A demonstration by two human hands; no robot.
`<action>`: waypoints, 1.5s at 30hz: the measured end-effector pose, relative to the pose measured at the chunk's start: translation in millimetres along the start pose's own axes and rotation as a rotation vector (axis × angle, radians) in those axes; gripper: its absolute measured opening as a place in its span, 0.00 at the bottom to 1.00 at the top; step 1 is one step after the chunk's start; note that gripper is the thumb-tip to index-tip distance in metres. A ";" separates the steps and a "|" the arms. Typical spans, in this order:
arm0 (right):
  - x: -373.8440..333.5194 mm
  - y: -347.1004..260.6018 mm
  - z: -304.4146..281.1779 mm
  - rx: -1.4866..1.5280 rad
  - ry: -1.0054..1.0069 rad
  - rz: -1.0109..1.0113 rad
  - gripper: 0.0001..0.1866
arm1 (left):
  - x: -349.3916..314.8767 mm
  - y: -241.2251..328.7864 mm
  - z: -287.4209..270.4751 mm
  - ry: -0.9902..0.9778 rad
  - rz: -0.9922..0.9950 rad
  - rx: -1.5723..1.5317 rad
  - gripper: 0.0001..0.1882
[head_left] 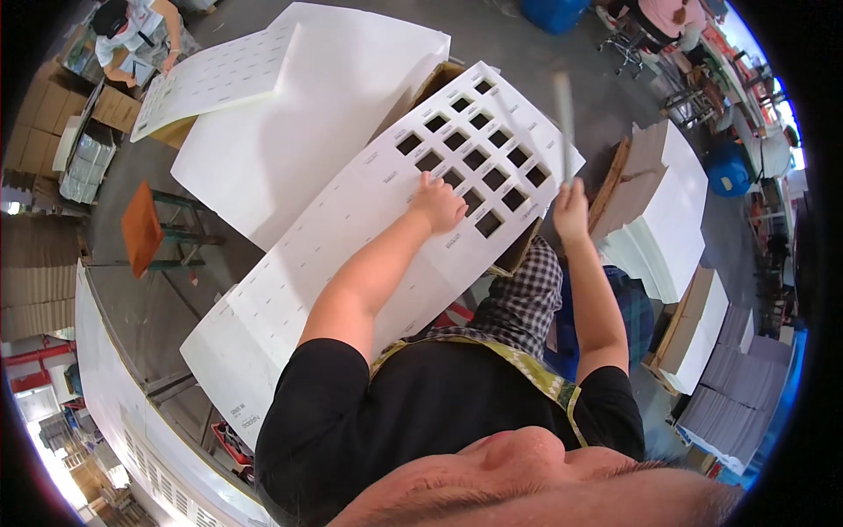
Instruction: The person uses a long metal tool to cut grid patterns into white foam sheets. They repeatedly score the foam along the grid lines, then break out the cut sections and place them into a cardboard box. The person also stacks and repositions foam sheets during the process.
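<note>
A long white board with printed marks lies slanting in front of me, its far right part cut through with several rows of square holes. My left hand rests on it beside the holes, palm down, one finger reaching to the edge of a hole and the thumb apart. To the right of the board, my right hand is closed round the lower end of a pale stick-like tool. The tool points upward and is blurred by motion, so its exact kind is unclear. Under the perforated end, part of a brown cardboard box shows.
Large white sheets lie beyond the board. Stacked white sheets stand close on my right. An orange-topped stool is at the left. At the far left a person bends over another marked board; another person sits far right.
</note>
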State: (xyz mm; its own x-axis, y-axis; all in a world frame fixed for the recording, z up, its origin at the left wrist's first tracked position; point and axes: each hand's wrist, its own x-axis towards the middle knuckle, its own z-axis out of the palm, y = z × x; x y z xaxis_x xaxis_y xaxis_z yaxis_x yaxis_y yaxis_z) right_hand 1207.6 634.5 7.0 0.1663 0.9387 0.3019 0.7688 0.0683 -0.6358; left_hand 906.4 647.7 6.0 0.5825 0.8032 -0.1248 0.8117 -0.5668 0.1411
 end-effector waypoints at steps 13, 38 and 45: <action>-11.2 4.3 29.1 -0.094 -0.058 0.080 0.14 | 2.9 -0.9 -1.5 -0.013 0.005 -0.008 0.16; -45.9 -16.9 -32.0 0.310 0.118 0.114 0.12 | 0.1 -1.9 6.2 0.061 0.010 0.009 0.16; -40.8 -23.3 -39.1 0.269 -0.046 0.251 0.14 | -1.4 -0.5 -0.4 0.000 -0.007 0.018 0.17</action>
State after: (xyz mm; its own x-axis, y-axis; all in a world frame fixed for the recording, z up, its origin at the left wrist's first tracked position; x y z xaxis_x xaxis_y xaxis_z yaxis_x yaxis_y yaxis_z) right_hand 1207.1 581.5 37.2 0.2969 0.9512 0.0844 0.5169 -0.0858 -0.8517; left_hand 905.2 646.9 6.4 0.5767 0.8073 -0.1255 0.8165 -0.5642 0.1228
